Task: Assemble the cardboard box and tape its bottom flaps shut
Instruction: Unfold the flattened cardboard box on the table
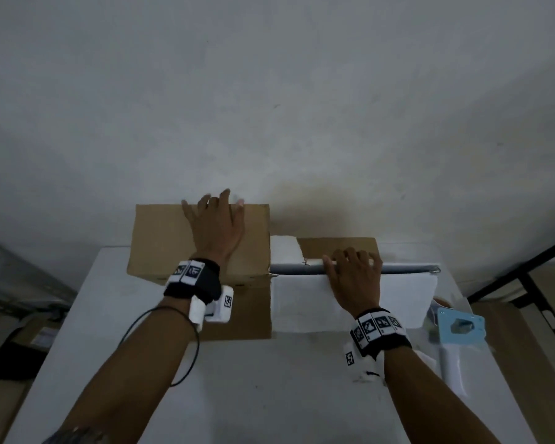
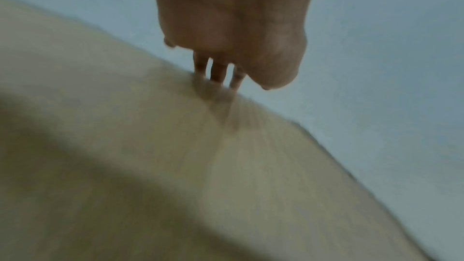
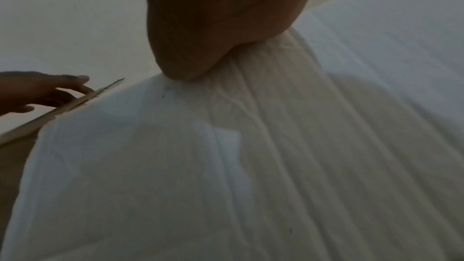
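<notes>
- The flat brown-and-white cardboard box (image 1: pixel 269 274) sits on our white bench (image 1: pixel 257 389), near the far edge by the wall; its long side runs from left to right in front of us.
- Our left hand (image 1: pixel 217 227) lies on the brown flap (image 1: pixel 161 241), which tilts up; the fingers (image 1: pixel 225 200) are straight and spread, and their tips go over the far edge of the flap.
- Our right hand (image 1: pixel 354 277) is on the white flap (image 1: pixel 302 309); its fingers (image 1: pixel 350 255) curl over the far edge and hold it.
- Both hands are right on the box, one on each half, so neither has to reach; we think the next move is to pull both flaps toward us to open the box up.
- The blue tape holder with a white handle (image 1: pixel 458 331) waits on the bench just to the right, closer to our right hand.
</notes>
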